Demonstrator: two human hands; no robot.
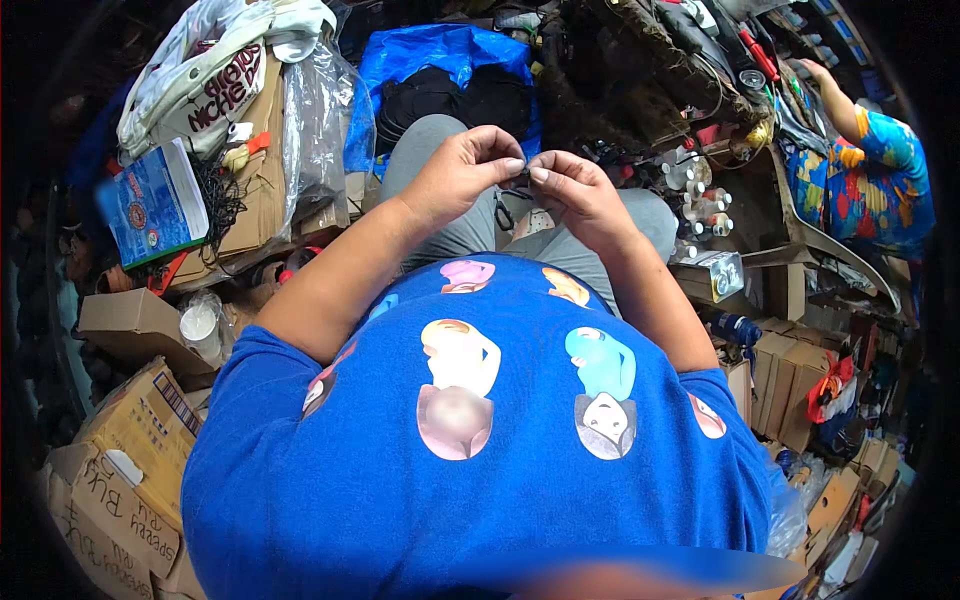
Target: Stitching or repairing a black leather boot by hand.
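Above my lap, my left hand (pixel 462 172) and my right hand (pixel 582 197) meet with thumbs and index fingertips pinched together. Something tiny and dark sits between the fingertips, too small to name. Just below them a thin black looped piece (pixel 507 213) lies between my knees, beside a pale patterned piece (pixel 533 222). Grey trousers (pixel 420 160) cover my bent legs. Beyond my knees a blue plastic bag (pixel 440 42) lies spread around a pile of black material (pixel 435 97).
Cardboard boxes (pixel 150 425) are stacked at the left, below a blue-covered book (pixel 155 205) and white cloth (pixel 215 60). Several small bottles (pixel 705 210) stand right of my knee. At the far right another person's arm (pixel 835 100) reaches among clutter.
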